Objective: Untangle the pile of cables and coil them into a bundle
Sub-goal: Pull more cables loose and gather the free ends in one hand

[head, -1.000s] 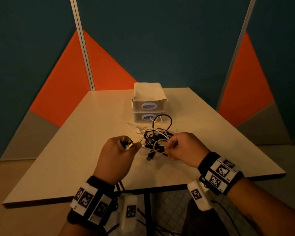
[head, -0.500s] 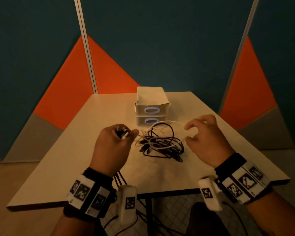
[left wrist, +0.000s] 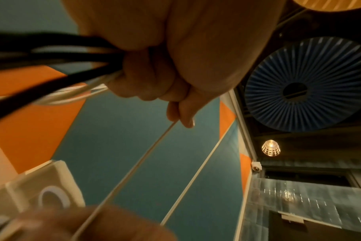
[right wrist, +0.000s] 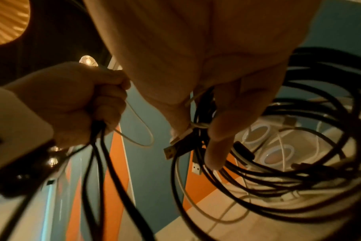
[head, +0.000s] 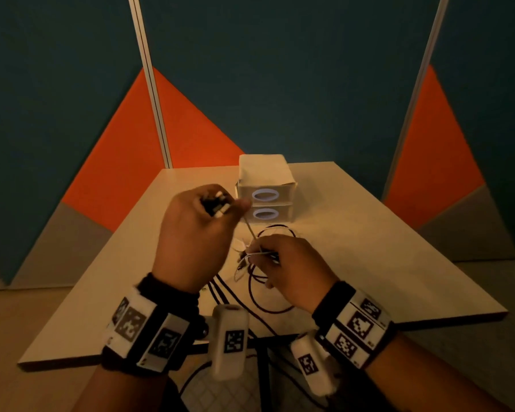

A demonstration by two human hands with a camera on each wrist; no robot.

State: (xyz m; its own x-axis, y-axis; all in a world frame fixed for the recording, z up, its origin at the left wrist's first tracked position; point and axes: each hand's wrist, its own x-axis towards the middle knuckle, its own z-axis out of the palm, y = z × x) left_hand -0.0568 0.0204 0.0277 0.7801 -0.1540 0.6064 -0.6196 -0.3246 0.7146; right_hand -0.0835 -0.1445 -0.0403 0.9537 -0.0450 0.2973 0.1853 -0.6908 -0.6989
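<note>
Above the table [head: 399, 263], the left hand [head: 197, 233] grips several cable ends in a fist. A white cable [head: 252, 233] runs taut down to the right hand [head: 292, 269], which pinches the tangled cables [right wrist: 278, 163], lifted near the stacked drawer boxes [head: 265, 188].

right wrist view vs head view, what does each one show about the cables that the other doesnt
Only the right wrist view shows the USB plugs hanging beside the right hand's fingers, which pinch a white cable against several black strands, and the black loops spread wide below.

Only the head view shows the table, the black cables trailing over its near edge, and connector ends sticking out of the raised left hand.

Both show each hand gripping cables and the two-drawer box behind.
</note>
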